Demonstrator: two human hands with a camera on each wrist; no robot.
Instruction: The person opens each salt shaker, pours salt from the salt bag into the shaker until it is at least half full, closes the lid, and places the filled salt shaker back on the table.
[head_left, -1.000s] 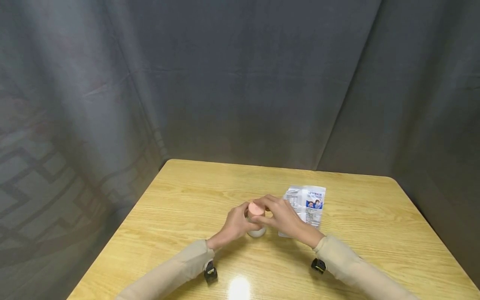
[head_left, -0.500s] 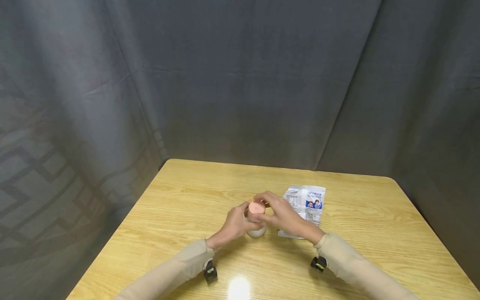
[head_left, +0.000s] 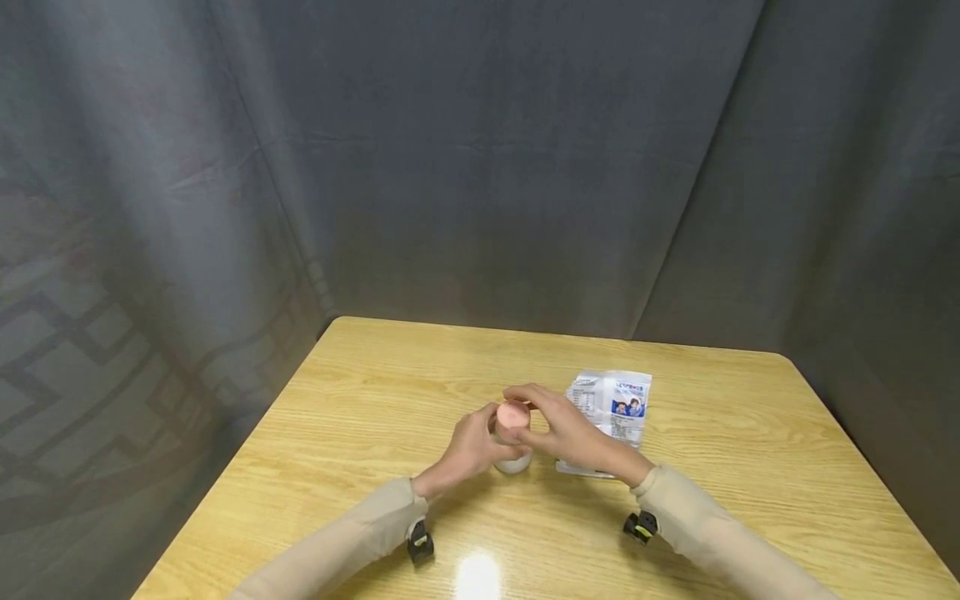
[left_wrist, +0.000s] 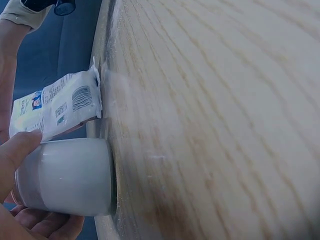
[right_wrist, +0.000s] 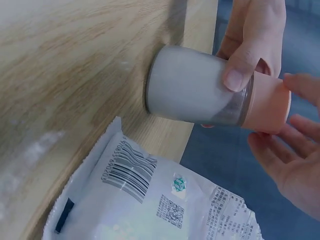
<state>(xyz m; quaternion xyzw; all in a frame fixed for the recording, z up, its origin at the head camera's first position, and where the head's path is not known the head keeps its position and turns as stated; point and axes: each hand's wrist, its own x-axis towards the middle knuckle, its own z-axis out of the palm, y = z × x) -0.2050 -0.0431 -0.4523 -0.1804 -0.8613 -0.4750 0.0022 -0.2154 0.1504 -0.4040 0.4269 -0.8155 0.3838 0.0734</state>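
A clear jar (right_wrist: 187, 85) mostly filled with white powder stands on the table, a pink lid (head_left: 513, 415) on its top. My left hand (head_left: 468, 446) grips the jar just below the lid, its thumb on one side and its fingers round the other. Around the lid curl the thumb and fingers of my right hand (head_left: 566, 429), with fingertips at its side in the right wrist view. In the left wrist view, white contents fill the lower jar (left_wrist: 75, 175), and the lid is hidden.
Right beside the jar, behind my right hand, stands a white printed bag (head_left: 628, 408) with a barcode on it. The wooden table (head_left: 405, 367) ends at dark grey curtains (head_left: 480, 167) behind and on both sides.
My right hand has turned a little at the lid, its fingers shifting round the edge. My left hand and the jar have stayed in place.
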